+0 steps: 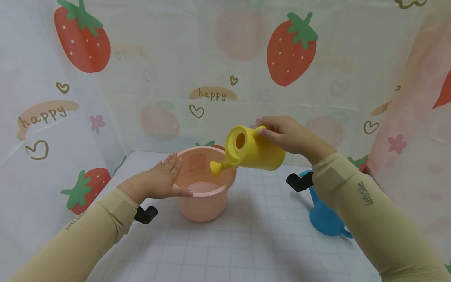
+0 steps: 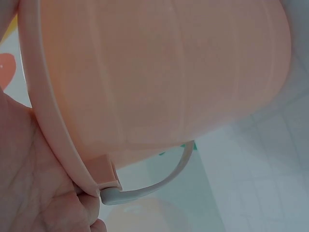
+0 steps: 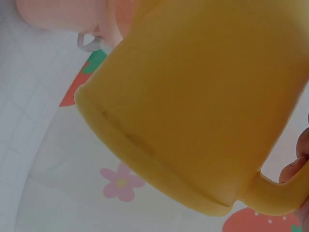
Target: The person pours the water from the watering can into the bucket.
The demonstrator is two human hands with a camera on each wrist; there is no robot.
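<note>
My right hand grips the handle of a yellow watering can, held in the air and tipped left. Its spout hangs over the mouth of a pink bucket. The right wrist view has the can's underside edge and yellow body up close, with fingers around the handle. On the bucket's left rim rests my left hand, its fingers straight and its thumb along the front rim. From the left wrist, the palm lies against the rim beside the bucket's grey handle.
A blue watering can stands on the table at the right, partly hidden behind my right forearm. The white table has a faint grid. Cloth printed with strawberries hangs behind and at both sides.
</note>
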